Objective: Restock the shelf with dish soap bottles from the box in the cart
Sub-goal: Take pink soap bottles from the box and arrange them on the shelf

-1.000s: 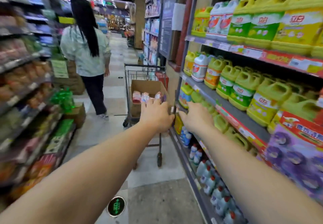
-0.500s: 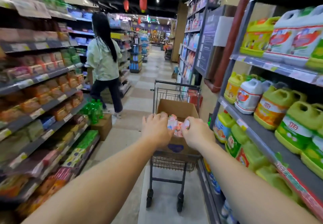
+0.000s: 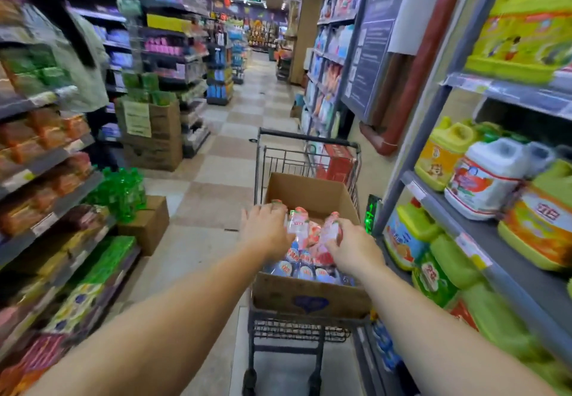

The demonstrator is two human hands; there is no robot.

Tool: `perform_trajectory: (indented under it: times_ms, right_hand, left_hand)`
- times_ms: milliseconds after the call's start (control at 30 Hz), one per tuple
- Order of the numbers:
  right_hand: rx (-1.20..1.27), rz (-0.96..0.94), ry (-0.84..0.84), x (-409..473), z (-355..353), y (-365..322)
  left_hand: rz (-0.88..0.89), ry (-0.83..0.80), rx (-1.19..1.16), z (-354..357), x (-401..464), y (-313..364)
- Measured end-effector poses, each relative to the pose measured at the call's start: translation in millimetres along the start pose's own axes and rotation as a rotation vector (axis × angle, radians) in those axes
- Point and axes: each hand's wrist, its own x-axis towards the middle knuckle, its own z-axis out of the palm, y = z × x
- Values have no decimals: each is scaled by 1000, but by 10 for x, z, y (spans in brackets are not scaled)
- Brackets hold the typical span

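Observation:
An open cardboard box [image 3: 309,298] sits in the wire shopping cart [image 3: 288,333] straight ahead. It holds several clear dish soap bottles [image 3: 305,270] with pink and red labels. My left hand [image 3: 263,233] reaches into the box's left side, fingers curled around a bottle [image 3: 297,225]. My right hand [image 3: 354,248] grips another pink-topped bottle [image 3: 331,231] at the box's right side. The grey shelf [image 3: 445,210] on the right carries large green, yellow and white detergent jugs [image 3: 483,179]. Small blue-labelled bottles [image 3: 383,343] stand on its bottom level.
A red carton [image 3: 337,163] lies in the cart behind the box. On the left, stocked shelves [image 3: 46,163] line the aisle, with a floor carton [image 3: 145,225] topped by green bottles [image 3: 120,191]. A person [image 3: 83,64] stands at the far left, blurred.
Both hands moved from near the right shelf to the box in the cart and closed on bottles. The view swung left and closer to the cart; the person now stands at the left edge.

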Motion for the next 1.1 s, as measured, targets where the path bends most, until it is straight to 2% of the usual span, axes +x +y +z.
perform_trajectory:
  times_ms: [133,233,400,700,800,967,1100]
  right_hand:
    - [-24,106,-15,546,260,108]
    - [2,191,-102,882,435,265]
    - [87,279,-154,1509,744,592]
    - [137,378,-335,2711,1337,1137]
    - [136,400,-409,3048,1587,1334]
    - [202,484,-510,3311,2026,1511]
    - [321,637,-518,3425,2316,1558]
  left_hand:
    - [63,-60,22,373,680,-111]
    - [84,-163,18,692,1038,-131]
    - [82,-307,-9,1231,1633,-127]
    - [-33,-546,-48,2103,2418,76]
    - [-85,-591,-148,2374,2645,219]
    - [-138,-689,-283,2795,2814,320]
    - [-173,-714,-315,2974,2922,278]
